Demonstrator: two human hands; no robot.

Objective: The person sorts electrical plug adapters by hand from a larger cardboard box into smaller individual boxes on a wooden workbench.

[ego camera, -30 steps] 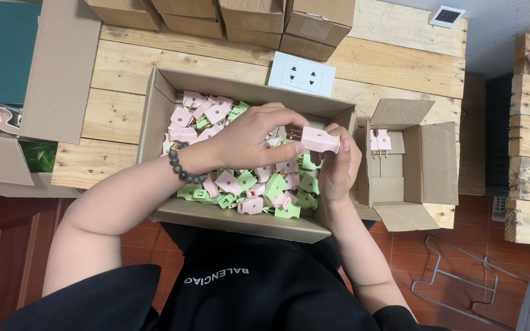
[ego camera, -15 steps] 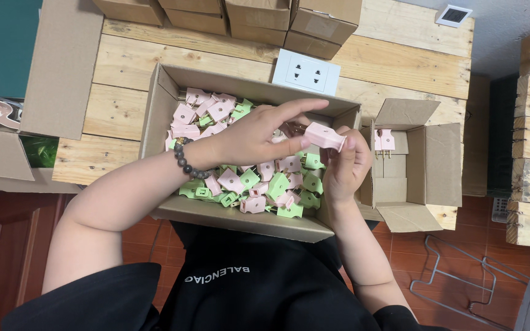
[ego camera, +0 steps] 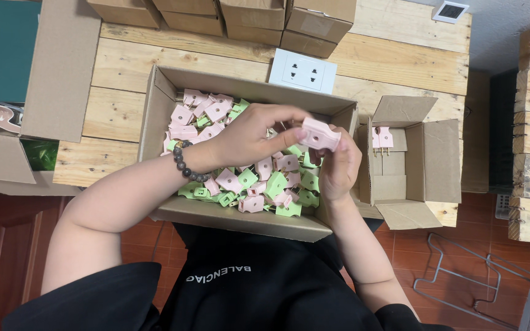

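- The person's left hand (ego camera: 254,136) and right hand (ego camera: 337,167) meet above a large open cardboard box (ego camera: 165,98) on a pale wooden pallet table (ego camera: 124,67).
- Between them is a pink plug (ego camera: 320,135), held over the right end of the big box; the left fingers are curled with the fingertips pinching its near edge, and the right hand is cupped around it from below and behind.
- A dark beaded bracelet (ego camera: 186,167) sits on the left wrist.
- The big box is filled with a loose heap of pink and green plugs (ego camera: 259,178), all much the same shape.
- Just right of it stands a smaller open carton (ego camera: 437,159), flaps spread, with two pink plugs (ego camera: 383,137) against its back wall.
- Behind the big box lies a white rectangular wall socket plate (ego camera: 302,70), flat on the planks.
- A row of closed brown cartons (ego camera: 228,15) lines the far edge of the table.
- At the left, a tall cardboard flap (ego camera: 59,67) stands beside a teal panel (ego camera: 4,49).
- A small white square item (ego camera: 451,11) rests at the far right corner.
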